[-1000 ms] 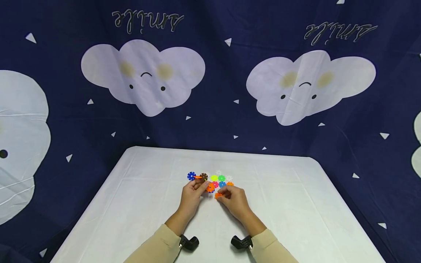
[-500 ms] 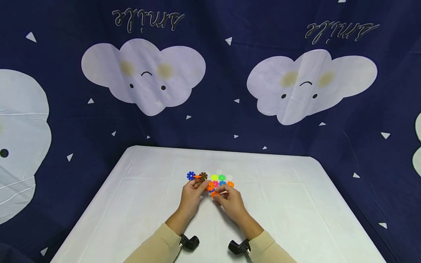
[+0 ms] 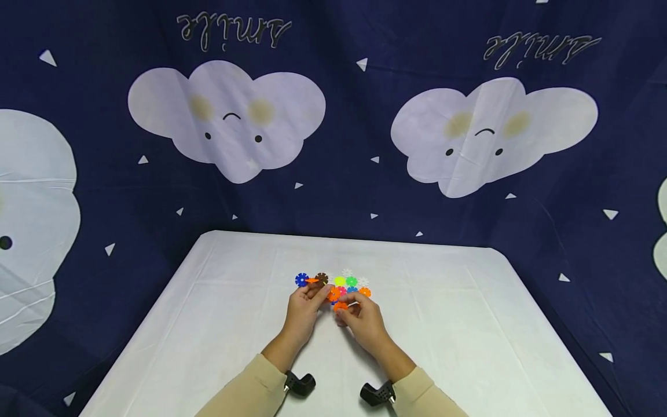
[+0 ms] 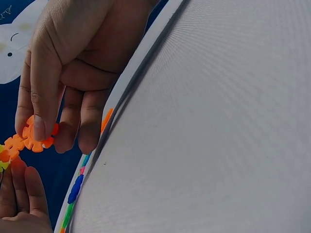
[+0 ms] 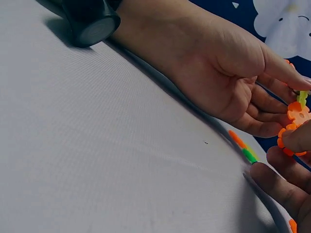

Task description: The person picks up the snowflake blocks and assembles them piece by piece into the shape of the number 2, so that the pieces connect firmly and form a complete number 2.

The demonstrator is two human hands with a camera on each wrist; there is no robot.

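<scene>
Between its thumb and fingers my left hand pinches a chain of slotted snowflake discs. In the head view the chain runs from a dark blue disc through an orange one seen edge-on to a brown disc. An orange disc and a yellow one show by the left fingertips. My right hand pinches another orange disc under its thumb, edge against the chain's orange disc. Whether their slots interlock, I cannot tell.
Beyond the hands, loose snowflake discs lie on the white table: yellow, green, white, blue and orange. Behind the table hangs a dark blue cloth printed with clouds.
My right hand has moved left and slightly up, bringing its orange disc against the orange disc of the chain. The left hand has stayed almost in place.
</scene>
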